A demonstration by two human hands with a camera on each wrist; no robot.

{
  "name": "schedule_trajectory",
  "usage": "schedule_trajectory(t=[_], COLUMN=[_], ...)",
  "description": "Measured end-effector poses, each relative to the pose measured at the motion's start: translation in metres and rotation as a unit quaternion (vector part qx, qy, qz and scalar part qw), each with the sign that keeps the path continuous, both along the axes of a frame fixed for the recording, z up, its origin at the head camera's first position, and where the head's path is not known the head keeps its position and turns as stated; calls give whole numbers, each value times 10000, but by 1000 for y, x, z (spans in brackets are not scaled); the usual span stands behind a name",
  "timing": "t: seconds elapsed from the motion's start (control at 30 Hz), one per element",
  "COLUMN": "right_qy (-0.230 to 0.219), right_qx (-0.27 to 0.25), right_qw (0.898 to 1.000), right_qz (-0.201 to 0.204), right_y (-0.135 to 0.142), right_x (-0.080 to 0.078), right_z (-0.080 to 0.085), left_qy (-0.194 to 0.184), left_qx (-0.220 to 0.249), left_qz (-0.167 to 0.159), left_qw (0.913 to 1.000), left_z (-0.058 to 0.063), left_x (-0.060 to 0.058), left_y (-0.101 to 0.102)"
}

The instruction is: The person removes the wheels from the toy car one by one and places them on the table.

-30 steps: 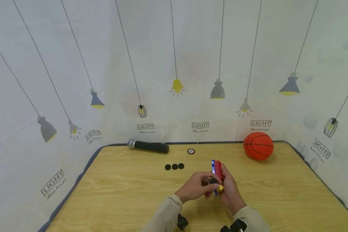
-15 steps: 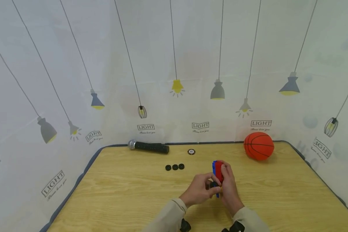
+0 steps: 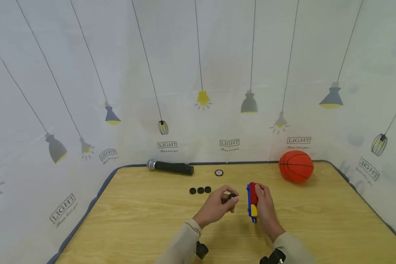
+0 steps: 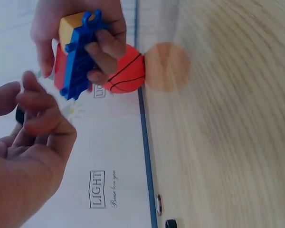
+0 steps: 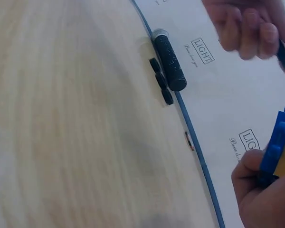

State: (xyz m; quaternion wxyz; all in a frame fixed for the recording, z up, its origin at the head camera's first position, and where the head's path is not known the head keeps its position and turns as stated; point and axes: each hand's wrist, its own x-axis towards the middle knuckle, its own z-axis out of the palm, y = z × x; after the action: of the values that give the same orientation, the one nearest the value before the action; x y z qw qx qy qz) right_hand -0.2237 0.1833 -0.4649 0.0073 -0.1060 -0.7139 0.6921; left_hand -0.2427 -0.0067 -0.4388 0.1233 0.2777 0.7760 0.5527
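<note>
My left hand (image 3: 211, 209) pinches a small black toy wheel (image 3: 232, 196) between thumb and fingertips. In the right wrist view that wheel (image 5: 283, 56) appears edge-on and blurred. My right hand (image 3: 267, 211) grips a toy train car (image 3: 253, 194) with a red and yellow body on a blue base. The left wrist view shows the car's blue underside (image 4: 80, 66), with short pegs along its edge and a hook at one end. The car is held above the table, its blue side toward the left hand. A gap separates the wheel from the car.
Three black wheels (image 3: 200, 190) lie in a row on the wooden table (image 3: 145, 220). Behind them are a microphone (image 3: 171, 167) and a round chip (image 3: 219, 172). A red basketball (image 3: 296, 167) sits at the back right, near the printed curtain (image 3: 184, 73).
The left hand has moved away from the car to the left, carrying the black wheel. The right hand and car have shifted slightly right, leaving more of the car in sight.
</note>
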Motion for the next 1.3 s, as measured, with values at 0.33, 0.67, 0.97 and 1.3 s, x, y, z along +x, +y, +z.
schedule_trajectory(t=[0.33,0.67,0.97,1.3], right_qy=[-668,-570,-73,577], right_qx=[759,2214,3019,3230], right_qw=[9947,9721,9510,9381], right_qz=[185,523,657,1106], right_y=[12,18,18,10], right_x=[-8,-15,-18,-18], right_z=[11,1,-9,-16], left_qy=[-561,-895,-694,-101], left_qx=[31,273,-47,-821], left_qz=[-38,993,1353,1616], left_qw=[9984,9906,9884,9834], left_z=[-7,-19,-24,-25], left_x=[-18,-33,-43,-63], left_y=[-37,-52,-60,-60])
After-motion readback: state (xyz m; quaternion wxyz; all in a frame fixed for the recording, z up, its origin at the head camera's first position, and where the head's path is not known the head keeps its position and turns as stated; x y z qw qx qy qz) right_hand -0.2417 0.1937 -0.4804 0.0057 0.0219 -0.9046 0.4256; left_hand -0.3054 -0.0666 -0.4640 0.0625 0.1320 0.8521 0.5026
